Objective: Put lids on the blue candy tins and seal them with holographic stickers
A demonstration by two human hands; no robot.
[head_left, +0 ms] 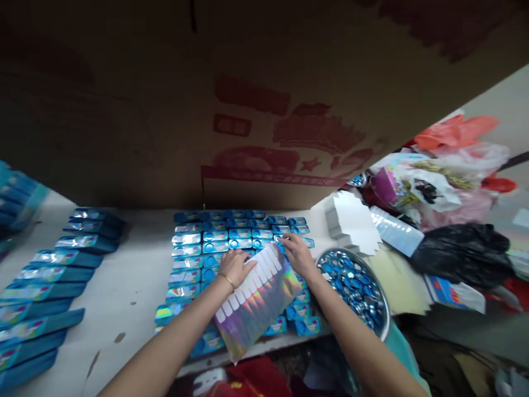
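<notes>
A shiny holographic sheet (258, 300) with a row of white tabs along its upper edge lies tilted over a grid of small blue boxes (225, 242) on the white table. My left hand (235, 266) is curled on the sheet's upper left edge, a thin bracelet on its wrist. My right hand (297, 253) reaches just past the sheet's top right corner, with its fingers bent down onto the blue boxes there.
A round metal bowl (382, 325) of small blue pieces sits right of my right arm. Stacked white cards (351, 220) and plastic bags (446, 187) crowd the right. Long blue boxes (45, 286) line the left. A large cardboard wall (248, 99) rises behind.
</notes>
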